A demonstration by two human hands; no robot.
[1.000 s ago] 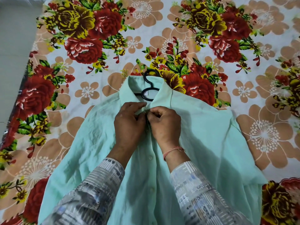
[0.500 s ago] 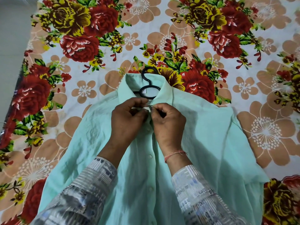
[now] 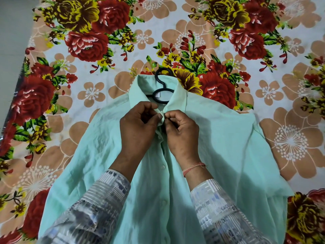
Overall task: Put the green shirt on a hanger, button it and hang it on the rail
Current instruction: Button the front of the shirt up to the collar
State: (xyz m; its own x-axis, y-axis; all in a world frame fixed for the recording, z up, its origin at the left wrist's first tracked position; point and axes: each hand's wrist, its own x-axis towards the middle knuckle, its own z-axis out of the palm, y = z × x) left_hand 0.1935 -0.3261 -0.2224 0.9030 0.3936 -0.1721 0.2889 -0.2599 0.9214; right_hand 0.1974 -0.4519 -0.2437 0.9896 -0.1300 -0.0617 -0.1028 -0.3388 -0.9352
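Pale green shirt [image 3: 219, 147] lies front-up on the floral sheet [image 3: 88, 50], collar away from the person and placket running straight back toward them. The black hanger [image 3: 159, 85] sits inside the neck, its hook beyond the collar. The left hand [image 3: 139, 131] pinches one placket edge just below the collar and the right hand [image 3: 181, 132] pinches the facing edge, fingertips meeting at the top button. Whether it is through its hole cannot be told. The lower buttons [image 3: 162, 167] lie between the wrists, so the next fastening is probably nearer the person and equally close to both hands.

green shirt [image 3: 219, 147] = thin matt cloth, bit wrinkly & semi-sheer. hanger [image 3: 160, 85] looks like smooth black plastic, buttons [image 3: 162, 167] glossy-ish. bedsheet [image 3: 140, 37] matt printed cloth.
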